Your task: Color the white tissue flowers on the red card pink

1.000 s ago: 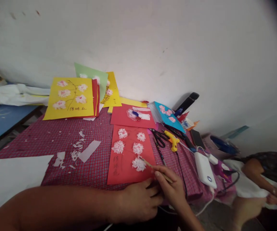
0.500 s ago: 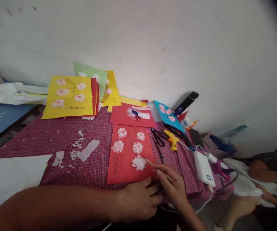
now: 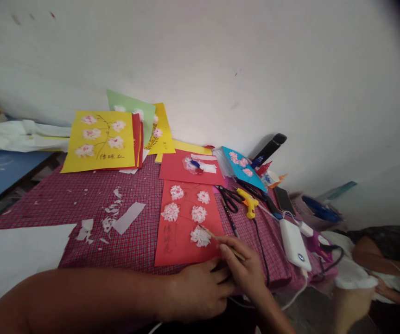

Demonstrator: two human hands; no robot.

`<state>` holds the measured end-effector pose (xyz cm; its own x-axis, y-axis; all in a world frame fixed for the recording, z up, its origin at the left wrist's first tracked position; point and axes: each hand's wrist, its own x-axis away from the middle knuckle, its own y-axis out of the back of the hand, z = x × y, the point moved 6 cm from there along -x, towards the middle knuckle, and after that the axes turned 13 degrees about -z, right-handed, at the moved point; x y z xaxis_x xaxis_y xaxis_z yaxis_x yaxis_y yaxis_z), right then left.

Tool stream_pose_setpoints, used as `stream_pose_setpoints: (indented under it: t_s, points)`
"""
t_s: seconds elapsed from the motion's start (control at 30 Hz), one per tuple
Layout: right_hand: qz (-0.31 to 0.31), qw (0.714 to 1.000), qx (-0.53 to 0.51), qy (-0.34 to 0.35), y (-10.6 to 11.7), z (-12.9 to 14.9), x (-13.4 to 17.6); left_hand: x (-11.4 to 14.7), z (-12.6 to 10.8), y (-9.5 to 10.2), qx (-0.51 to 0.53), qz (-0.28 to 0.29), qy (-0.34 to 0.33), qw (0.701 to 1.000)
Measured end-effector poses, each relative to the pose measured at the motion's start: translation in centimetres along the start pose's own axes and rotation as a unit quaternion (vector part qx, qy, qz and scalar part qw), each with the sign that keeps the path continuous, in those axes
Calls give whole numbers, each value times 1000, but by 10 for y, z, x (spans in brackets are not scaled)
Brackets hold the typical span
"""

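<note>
In the head view a red card (image 3: 186, 253) lies on the checked cloth, with several white and pink paper flowers on it and dark brushed characters at its left. My right hand (image 3: 243, 264) pinches a thin wooden paintbrush (image 3: 211, 234), whose dark tip is over the top of the lowest paper flower (image 3: 200, 236). My left hand (image 3: 203, 290) rests at the near edge of the card, fingers a little apart, partly behind the right hand. Another red sheet (image 3: 172, 167) with white paper strips and a blue-and-red item lies just beyond.
Black scissors (image 3: 232, 199) and a yellow glue gun (image 3: 250, 202) lie right of the card. A white power bank (image 3: 293, 243) with cables is farther right. Paper scraps (image 3: 109, 222) lie left, flower cards (image 3: 98, 139) stand behind. Another person's arm (image 3: 384, 255) shows at right.
My right hand and the brush have shifted slightly left, bringing the tip leftward over the lowest flower. The left hand has stayed in place.
</note>
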<state>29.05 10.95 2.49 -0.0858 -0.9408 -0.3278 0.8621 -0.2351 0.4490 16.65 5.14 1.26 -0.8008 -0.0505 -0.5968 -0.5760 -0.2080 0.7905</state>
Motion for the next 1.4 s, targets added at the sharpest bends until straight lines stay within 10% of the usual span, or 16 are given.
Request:
stream_pose_setpoints:
  t_s: [1.4]
  points:
    - [-15,999,29,27,20,-9,11,1,0,-3,6,16,9,1000]
